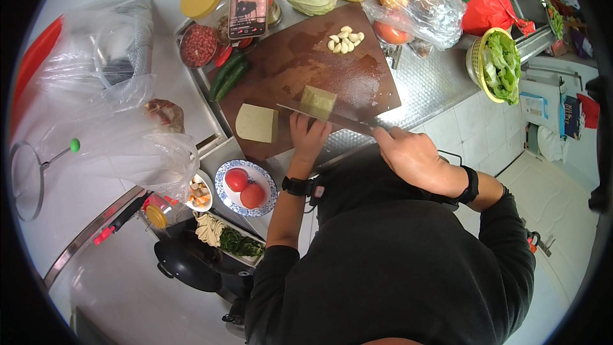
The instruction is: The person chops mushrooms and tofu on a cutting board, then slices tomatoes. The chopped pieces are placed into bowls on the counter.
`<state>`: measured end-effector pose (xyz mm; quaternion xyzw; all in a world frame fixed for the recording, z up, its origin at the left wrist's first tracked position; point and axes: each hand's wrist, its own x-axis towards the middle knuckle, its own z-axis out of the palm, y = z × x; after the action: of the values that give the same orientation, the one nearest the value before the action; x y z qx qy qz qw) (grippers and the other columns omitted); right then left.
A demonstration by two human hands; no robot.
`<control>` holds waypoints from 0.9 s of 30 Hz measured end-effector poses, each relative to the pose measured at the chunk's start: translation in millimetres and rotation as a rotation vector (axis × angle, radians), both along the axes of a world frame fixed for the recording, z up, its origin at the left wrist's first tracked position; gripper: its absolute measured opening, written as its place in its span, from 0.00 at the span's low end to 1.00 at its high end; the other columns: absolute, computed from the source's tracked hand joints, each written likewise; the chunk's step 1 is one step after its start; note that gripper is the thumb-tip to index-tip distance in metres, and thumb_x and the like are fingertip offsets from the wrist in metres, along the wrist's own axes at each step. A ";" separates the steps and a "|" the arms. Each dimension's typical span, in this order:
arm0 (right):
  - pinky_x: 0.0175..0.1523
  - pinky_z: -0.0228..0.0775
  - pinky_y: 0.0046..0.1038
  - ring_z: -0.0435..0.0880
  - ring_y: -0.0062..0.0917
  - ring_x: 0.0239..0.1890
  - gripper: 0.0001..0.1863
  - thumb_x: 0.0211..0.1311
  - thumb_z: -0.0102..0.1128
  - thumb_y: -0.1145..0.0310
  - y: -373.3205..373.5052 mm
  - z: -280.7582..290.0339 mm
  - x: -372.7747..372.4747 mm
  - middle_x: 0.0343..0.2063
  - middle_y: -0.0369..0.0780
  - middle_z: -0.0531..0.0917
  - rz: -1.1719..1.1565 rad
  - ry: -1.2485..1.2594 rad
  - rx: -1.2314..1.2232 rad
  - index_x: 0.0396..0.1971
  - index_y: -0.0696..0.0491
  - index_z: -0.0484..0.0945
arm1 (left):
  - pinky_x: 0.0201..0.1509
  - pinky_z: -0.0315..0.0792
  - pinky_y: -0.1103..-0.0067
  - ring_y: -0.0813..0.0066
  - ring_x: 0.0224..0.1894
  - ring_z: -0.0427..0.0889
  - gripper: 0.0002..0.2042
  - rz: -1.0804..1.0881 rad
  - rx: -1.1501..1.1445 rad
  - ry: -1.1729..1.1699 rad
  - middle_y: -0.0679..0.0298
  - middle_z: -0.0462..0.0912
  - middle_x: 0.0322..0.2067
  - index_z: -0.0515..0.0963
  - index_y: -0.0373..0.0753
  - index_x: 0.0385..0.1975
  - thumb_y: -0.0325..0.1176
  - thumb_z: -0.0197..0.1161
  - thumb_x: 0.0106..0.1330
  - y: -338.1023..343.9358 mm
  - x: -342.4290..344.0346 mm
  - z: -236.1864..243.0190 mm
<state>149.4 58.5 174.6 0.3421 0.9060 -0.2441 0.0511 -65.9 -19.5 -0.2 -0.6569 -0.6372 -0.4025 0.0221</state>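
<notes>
The right hand point(415, 161) was closed around the handle of the knife point(348, 124). The left hand point(310, 135) lay palm down, fingers slightly spread, just on the near side of the blade; whether its fingertips touched steel or block could not be told.

The knife stood over the board, its blade crossing the small block point(319, 97). Its long axis ran nearly crosswise before the person, the tip pointing left and slightly away, the handle end right and nearer. The large block point(257, 121), pale green like the small one, sat to the left, apart from it.

The board point(281, 64) was brown, visibly wet, and set askew, its long axis running from near left to far right. Garlic point(345, 41) lay towards its far right; cucumbers point(228, 78) lay along its left edge. Under it was a textured metal counter point(437, 80). A plate point(223, 195) of tomatoes stood at near left, a basket point(476, 67) of greens at far right. Beyond, white tiles point(469, 118) and a white door point(543, 217) showed on the right.
</notes>
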 end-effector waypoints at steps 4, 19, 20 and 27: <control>0.21 0.68 0.41 0.76 0.42 0.18 0.08 0.56 0.56 0.73 2.5 -1.5 -4.5 0.20 0.43 0.74 0.000 -0.013 -0.017 0.35 0.53 0.69 | 0.48 0.68 0.62 0.51 0.43 0.71 0.13 0.021 0.005 -0.003 0.57 0.73 0.42 0.81 0.42 0.33 0.26 0.70 0.45 -0.1 1.1 -1.8; 0.21 0.72 0.37 0.81 0.39 0.19 0.10 0.53 0.52 0.75 6.1 -31.3 -23.5 0.21 0.44 0.77 0.049 -0.035 -0.007 0.36 0.55 0.66 | 0.49 0.69 0.62 0.53 0.44 0.71 0.12 0.026 0.021 -0.063 0.59 0.73 0.42 0.80 0.41 0.32 0.24 0.70 0.45 -1.2 1.2 -2.5; 0.21 0.72 0.37 0.81 0.39 0.20 0.10 0.53 0.53 0.75 5.5 -34.7 -24.5 0.21 0.44 0.77 0.045 -0.041 -0.004 0.36 0.55 0.66 | 0.49 0.69 0.63 0.53 0.44 0.71 0.12 0.027 0.011 -0.065 0.59 0.73 0.42 0.80 0.41 0.32 0.24 0.70 0.45 -1.5 1.4 -1.9; 0.24 0.73 0.40 0.81 0.42 0.23 0.10 0.54 0.52 0.74 7.6 -70.4 -38.3 0.22 0.45 0.77 0.004 -0.079 -0.047 0.38 0.54 0.68 | 0.47 0.71 0.65 0.53 0.46 0.71 0.12 0.010 -0.019 -0.102 0.61 0.73 0.43 0.81 0.44 0.33 0.25 0.71 0.47 -2.4 3.1 0.4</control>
<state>111.1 66.1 104.2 0.3483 0.8979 -0.2517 0.0952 -62.8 -21.9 0.2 -0.6327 -0.6445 -0.4292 -0.0145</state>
